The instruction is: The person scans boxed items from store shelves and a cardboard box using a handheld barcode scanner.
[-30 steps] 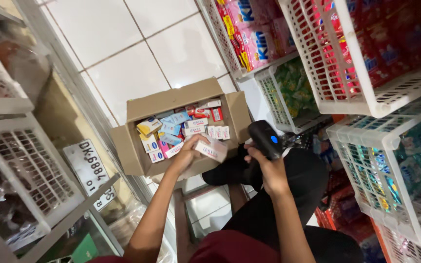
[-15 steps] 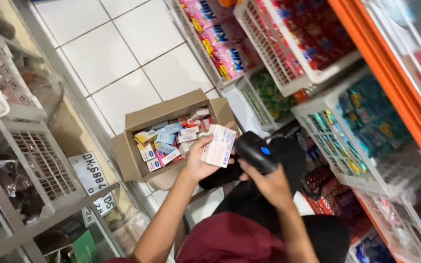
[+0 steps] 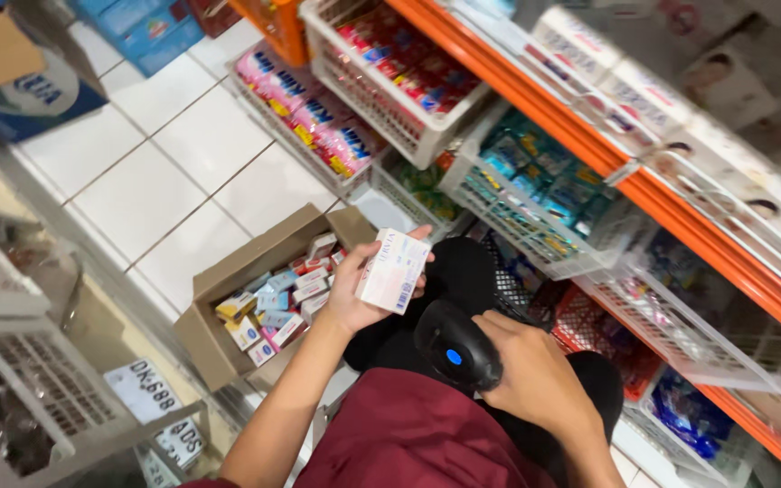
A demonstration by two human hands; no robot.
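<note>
While the left hand (image 3: 354,294) pinches a small white box (image 3: 394,270) between thumb and fingers, lifted just over the near corner of the open cardboard carton (image 3: 228,280), the right hand (image 3: 535,380) wraps closed around a black handheld scanner (image 3: 456,346) with a blue spot, just below that box. Small red, blue and yellow packs (image 3: 273,303) crowd the carton on the white tiled floor (image 3: 164,172). White wire baskets (image 3: 409,136) along the orange shelf edge (image 3: 644,181) carry pink, red and teal packets.
</note>
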